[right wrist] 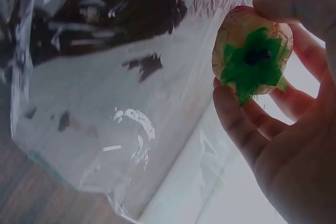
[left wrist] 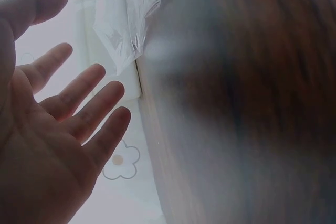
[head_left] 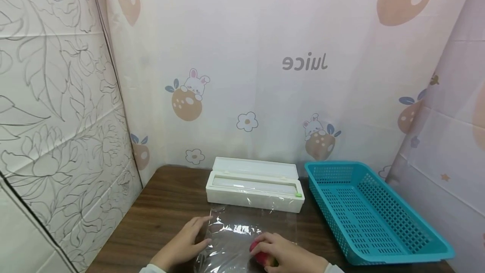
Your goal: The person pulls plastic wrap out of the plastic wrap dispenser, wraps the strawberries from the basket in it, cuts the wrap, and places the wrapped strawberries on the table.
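Note:
My right hand (head_left: 286, 254) grips a small fruit, red and yellow with a green leafy cap, seen closely as a fruit (right wrist: 254, 56) between thumb and fingers in the right wrist view. The fruit is over a sheet of clear plastic wrap (head_left: 235, 233), which stretches toward me from a white wrap dispenser (head_left: 250, 199) with its lid raised. At the sheet's left edge is my left hand (head_left: 183, 241), its fingers spread and holding nothing. In the left wrist view, the fingers (left wrist: 86, 85) are slightly bent; whether they touch the wrap, I cannot tell.
A teal plastic basket (head_left: 379, 222) stands on the right of the dark wooden table (head_left: 159, 205). Behind the table hangs a patterned curtain (head_left: 242, 75), and another with flower line drawings (head_left: 57, 96) is on the left.

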A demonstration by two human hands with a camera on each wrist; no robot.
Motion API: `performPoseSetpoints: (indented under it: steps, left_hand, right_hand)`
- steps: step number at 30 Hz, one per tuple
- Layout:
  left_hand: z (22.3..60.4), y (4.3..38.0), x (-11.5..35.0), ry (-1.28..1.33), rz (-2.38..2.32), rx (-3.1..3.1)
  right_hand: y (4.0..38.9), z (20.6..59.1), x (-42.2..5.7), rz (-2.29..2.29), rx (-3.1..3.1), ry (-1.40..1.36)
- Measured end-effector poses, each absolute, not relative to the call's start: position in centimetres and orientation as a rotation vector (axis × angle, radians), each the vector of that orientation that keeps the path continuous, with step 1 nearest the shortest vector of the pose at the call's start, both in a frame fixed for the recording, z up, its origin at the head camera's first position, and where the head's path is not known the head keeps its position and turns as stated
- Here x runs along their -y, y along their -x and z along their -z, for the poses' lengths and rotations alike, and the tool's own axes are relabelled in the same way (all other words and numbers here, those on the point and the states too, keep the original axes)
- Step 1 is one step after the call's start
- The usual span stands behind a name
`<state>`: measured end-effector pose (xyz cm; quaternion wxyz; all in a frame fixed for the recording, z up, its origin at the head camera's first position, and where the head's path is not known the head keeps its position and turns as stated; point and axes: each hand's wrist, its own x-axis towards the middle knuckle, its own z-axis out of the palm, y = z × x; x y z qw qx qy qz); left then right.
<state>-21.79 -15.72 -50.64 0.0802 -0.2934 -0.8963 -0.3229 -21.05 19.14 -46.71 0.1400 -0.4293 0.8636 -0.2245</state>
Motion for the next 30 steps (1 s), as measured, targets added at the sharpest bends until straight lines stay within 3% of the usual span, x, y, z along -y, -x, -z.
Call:
performPoseSetpoints:
  steps: [30]
  left_hand:
    - [51.4,21.9,15.0,1.054,0.975,2.573]
  right_hand:
    - [21.1,47.8,-17.6,0.68,-2.368,1.607]
